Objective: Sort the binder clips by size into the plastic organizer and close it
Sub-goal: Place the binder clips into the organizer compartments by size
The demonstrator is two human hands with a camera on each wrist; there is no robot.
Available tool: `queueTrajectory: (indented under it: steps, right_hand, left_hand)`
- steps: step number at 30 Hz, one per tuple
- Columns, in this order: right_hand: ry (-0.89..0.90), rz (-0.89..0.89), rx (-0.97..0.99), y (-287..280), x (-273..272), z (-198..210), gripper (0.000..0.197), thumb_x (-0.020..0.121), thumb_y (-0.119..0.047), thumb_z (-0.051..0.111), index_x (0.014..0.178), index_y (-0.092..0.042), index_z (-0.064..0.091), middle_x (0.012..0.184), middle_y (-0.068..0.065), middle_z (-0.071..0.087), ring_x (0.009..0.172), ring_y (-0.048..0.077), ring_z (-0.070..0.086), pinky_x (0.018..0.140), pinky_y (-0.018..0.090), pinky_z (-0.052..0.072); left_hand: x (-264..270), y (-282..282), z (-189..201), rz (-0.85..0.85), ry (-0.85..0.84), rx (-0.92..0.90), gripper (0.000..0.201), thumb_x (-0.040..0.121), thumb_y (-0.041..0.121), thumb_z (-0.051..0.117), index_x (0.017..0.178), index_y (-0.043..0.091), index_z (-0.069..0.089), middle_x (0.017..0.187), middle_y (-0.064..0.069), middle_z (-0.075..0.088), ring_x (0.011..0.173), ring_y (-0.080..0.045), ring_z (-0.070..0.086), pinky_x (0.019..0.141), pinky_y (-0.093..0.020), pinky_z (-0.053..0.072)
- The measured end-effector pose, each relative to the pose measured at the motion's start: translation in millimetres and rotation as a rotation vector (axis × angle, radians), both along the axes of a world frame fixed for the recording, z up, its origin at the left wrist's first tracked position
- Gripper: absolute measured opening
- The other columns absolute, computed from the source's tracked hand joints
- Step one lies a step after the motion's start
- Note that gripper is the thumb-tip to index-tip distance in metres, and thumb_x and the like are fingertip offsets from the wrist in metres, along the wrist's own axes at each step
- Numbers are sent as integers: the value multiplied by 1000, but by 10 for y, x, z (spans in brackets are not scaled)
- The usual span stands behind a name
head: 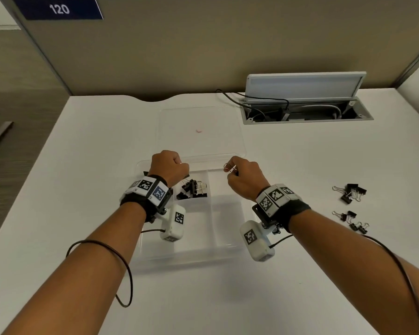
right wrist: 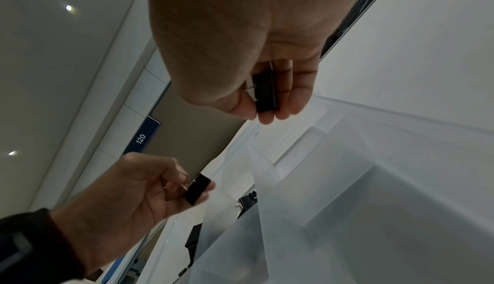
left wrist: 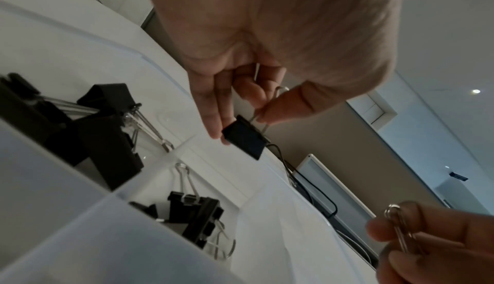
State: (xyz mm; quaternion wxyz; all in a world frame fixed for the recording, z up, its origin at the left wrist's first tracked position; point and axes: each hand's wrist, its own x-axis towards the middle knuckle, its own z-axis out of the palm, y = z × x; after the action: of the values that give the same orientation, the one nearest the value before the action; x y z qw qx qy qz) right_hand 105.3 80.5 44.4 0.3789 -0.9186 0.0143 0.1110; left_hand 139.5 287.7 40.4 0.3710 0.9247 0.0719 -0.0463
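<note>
A clear plastic organizer (head: 191,258) lies on the white desk with its lid (head: 218,139) folded flat behind it. Several black binder clips (head: 192,188) fill a back compartment. The left wrist view shows larger clips (left wrist: 107,132) in one cell and smaller ones (left wrist: 197,212) in the cell beside it. My left hand (head: 183,170) pinches a small black clip (left wrist: 244,140) by its wire handles above the back row. My right hand (head: 231,171) pinches another black clip (right wrist: 264,92), handles up, over the back right cell. Loose clips (head: 350,193) lie on the desk at the right.
A second group of small loose clips (head: 351,221) sits nearer the right front. A cable box (head: 305,110) with a raised flap and cords is set in the desk at the back right. A partition wall with a "120" sign (head: 58,8) stands behind.
</note>
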Motion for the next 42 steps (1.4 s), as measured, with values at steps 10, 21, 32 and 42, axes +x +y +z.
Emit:
queueTrajectory:
  steps: [10, 21, 32, 42]
  right_hand:
    - [14, -6, 38, 29, -12, 14, 25, 79, -6, 47, 98, -15, 61, 88, 5, 65, 84, 26, 61, 79, 37, 51]
    - [24, -16, 54, 4, 8, 0, 24, 79, -7, 48, 97, -15, 61, 90, 6, 66, 84, 26, 62, 79, 37, 52]
    - [19, -13, 62, -47, 30, 0, 23, 79, -7, 48, 96, -16, 60, 90, 4, 65, 81, 24, 60, 77, 35, 51]
    - [14, -34, 71, -206, 60, -5, 25, 78, -7, 47, 96, -16, 61, 79, 1, 62, 75, 23, 58, 71, 32, 48]
  left_hand:
    - [-8, -122, -42, -12, 298, -168, 16, 90, 4, 37, 91, 10, 53, 87, -7, 55, 61, -22, 66, 53, -30, 58]
    - [44, -122, -66, -214, 295, 212, 3, 80, 12, 66, 77, 12, 63, 86, -2, 64, 82, -22, 63, 60, -23, 47]
    - [7, -350, -260, -463, 298, 637, 36, 81, 27, 70, 106, 3, 58, 113, -15, 55, 101, -31, 60, 80, -33, 49]
    - [-7, -349, -122, -376, 276, 477, 21, 82, 21, 67, 91, 2, 65, 97, -13, 66, 87, -29, 65, 69, -32, 52]
